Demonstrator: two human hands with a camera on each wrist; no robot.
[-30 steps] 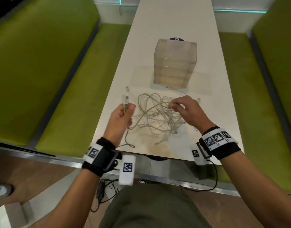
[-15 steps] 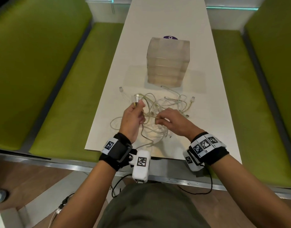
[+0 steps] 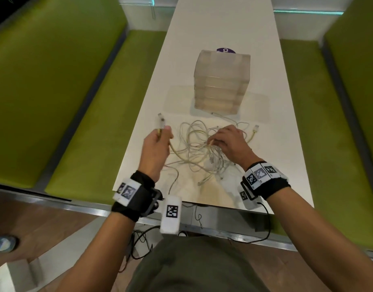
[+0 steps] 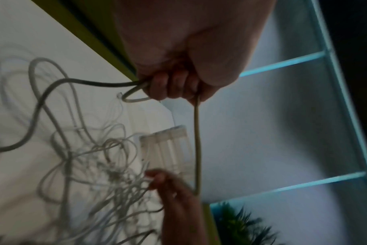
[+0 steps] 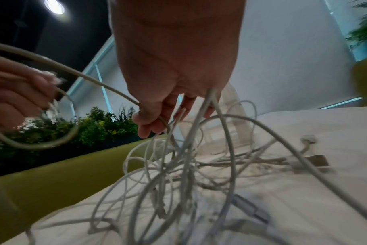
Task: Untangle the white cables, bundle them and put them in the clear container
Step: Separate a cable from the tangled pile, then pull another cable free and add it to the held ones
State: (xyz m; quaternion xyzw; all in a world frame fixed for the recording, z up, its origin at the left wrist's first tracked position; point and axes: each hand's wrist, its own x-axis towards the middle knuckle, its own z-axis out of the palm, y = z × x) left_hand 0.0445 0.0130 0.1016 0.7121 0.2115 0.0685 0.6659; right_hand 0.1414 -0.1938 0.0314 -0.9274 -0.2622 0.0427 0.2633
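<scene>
White cables (image 3: 199, 147) remain tangled, though the left hand (image 3: 155, 148), clenched on one end, has pulled it leftward from the right hand's (image 3: 231, 142) pinch, freeing length

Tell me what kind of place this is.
Probably a booth in an office lounge or cafe: a long white table between green upholstered benches, with planter greenery and teal-lit glass panels behind.

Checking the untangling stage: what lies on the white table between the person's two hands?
In the head view, loose loops of the tangled white cables fill the stretch between the left hand and right hand; one strand runs from grip to grip.
</scene>
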